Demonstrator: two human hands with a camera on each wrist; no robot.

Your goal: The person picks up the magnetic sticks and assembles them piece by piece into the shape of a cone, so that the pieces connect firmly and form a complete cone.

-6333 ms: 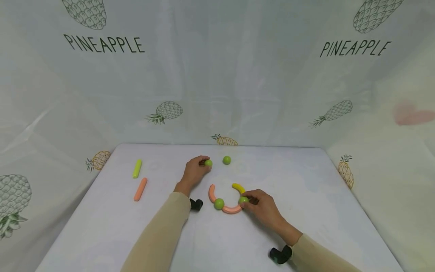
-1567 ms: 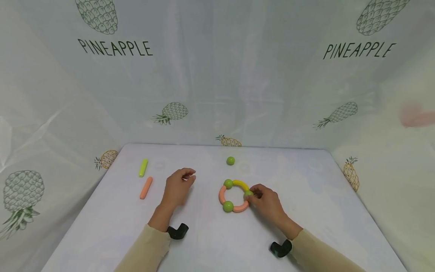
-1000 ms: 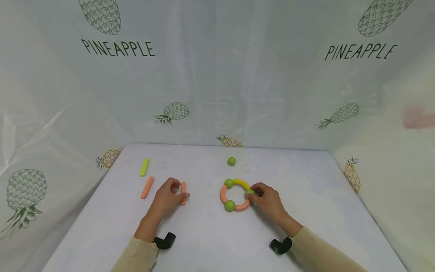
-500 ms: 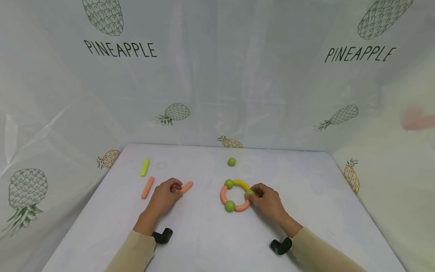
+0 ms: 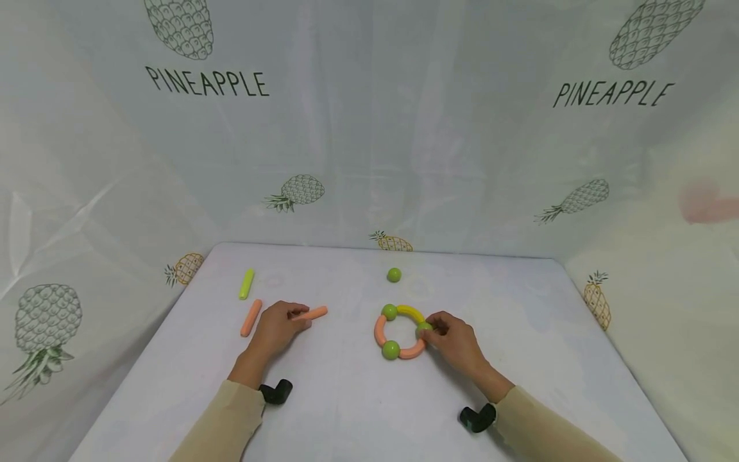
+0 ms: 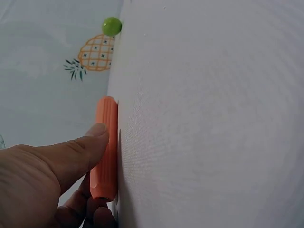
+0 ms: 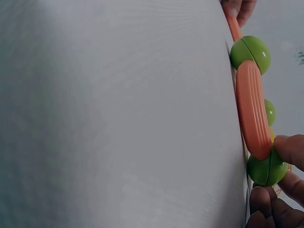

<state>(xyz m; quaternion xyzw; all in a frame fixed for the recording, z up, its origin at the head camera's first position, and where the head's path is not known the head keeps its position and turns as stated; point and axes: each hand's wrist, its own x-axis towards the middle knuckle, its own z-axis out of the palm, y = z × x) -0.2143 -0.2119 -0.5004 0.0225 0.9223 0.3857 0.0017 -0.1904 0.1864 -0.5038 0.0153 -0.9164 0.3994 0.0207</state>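
A ring of curved orange and yellow rods joined by green balls lies right of the table's middle. My right hand pinches its right-hand green ball between thumb and fingers. Left of the ring, my left hand grips a straight orange rod by its near end. The rod's free end points toward the right, apart from the ring. In the left wrist view, the thumb lies along the rod's ridged side and the other fingers are partly hidden behind it.
A second orange rod and a yellow-green rod lie at the left of the white table. One loose green ball sits behind the ring. A pineapple-print cloth hangs around the table.
My left hand has left the ring after the upper-left ball joined it, and picked up an orange rod. The rod has turned from pointing away to pointing right. My right hand stays on its ball.
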